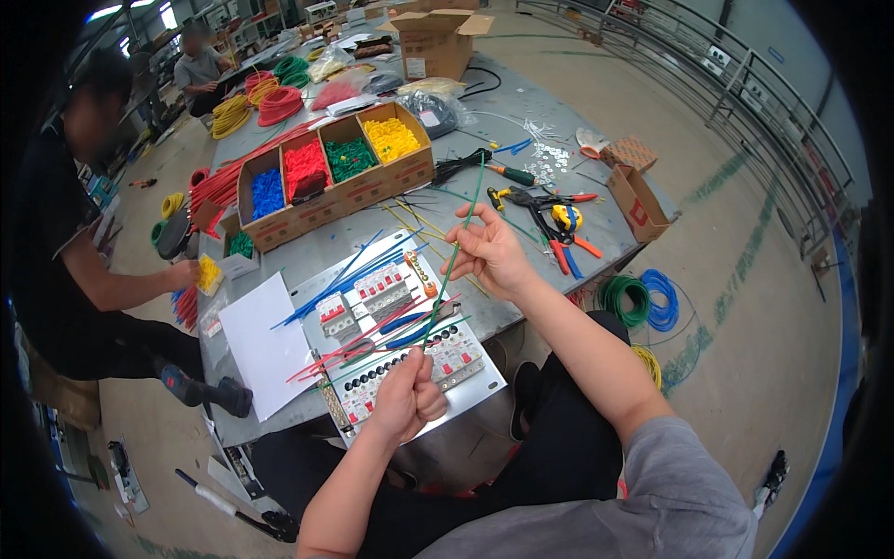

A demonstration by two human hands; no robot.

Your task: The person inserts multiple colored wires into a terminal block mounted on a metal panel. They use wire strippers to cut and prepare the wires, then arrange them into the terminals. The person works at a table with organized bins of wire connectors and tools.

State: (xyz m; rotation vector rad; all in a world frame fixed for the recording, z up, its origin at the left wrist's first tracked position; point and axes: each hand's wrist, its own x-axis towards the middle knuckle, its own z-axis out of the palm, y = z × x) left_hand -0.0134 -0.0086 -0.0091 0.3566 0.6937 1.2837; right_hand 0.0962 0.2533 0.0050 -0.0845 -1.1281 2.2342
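Note:
A length of green wire [453, 258] runs between my two hands above the table. My left hand [407, 399] is closed around its lower end, over the near edge of a white mounting plate [491, 380]. Higher up and to the right, my right hand [491, 252] pinches the same wire, whose free end sticks up past the fingers. On the plate sit rows of circuit breakers [383, 289], with red wires [384, 328] and blue wires [346, 282] lying across it. Blue-handled pliers [406, 333] rest among the wires.
A divided cardboard box [340, 191] holds blue, red, green and yellow small parts. Pliers [562, 253], a screwdriver [511, 174] and a tape measure [566, 218] lie at the right. White paper [264, 345] lies left of the plate. A co-worker [93, 214] stands at the left; wire coils [624, 300] are on the floor.

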